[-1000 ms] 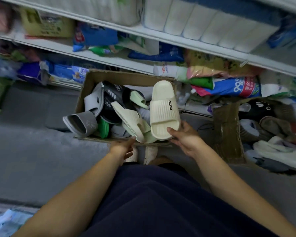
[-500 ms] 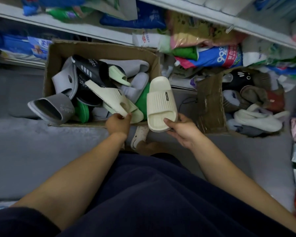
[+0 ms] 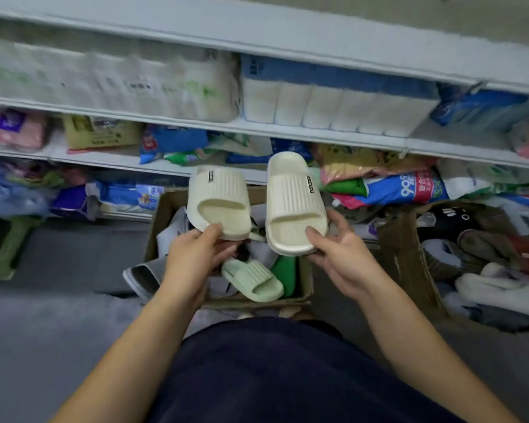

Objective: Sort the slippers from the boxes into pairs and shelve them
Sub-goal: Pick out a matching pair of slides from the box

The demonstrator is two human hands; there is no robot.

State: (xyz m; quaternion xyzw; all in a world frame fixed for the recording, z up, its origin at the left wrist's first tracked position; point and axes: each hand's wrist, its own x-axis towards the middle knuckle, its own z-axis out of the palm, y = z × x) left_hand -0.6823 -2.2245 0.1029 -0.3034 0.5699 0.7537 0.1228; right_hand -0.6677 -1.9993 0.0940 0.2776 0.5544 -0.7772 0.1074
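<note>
Cream ribbed foam slipper [image 3: 217, 206] rests in the left hand [image 3: 193, 254], thumb on its heel and fingers curled beneath. Just beside it, not touching, a matching cream slipper [image 3: 293, 203] is gripped the same way by the right hand [image 3: 339, 251]. Both are held level above the open cardboard box [image 3: 162, 215] of mixed slippers, probably to confirm they pair. Each strap carries a small black label.

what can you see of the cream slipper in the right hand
The cream slipper is a thick, foam-looking slide with a wide ribbed strap and a small black lettered tag on the strap's edge. The right hand pinches its near end, thumb on top, holding it top side up over the cardboard box.
</note>
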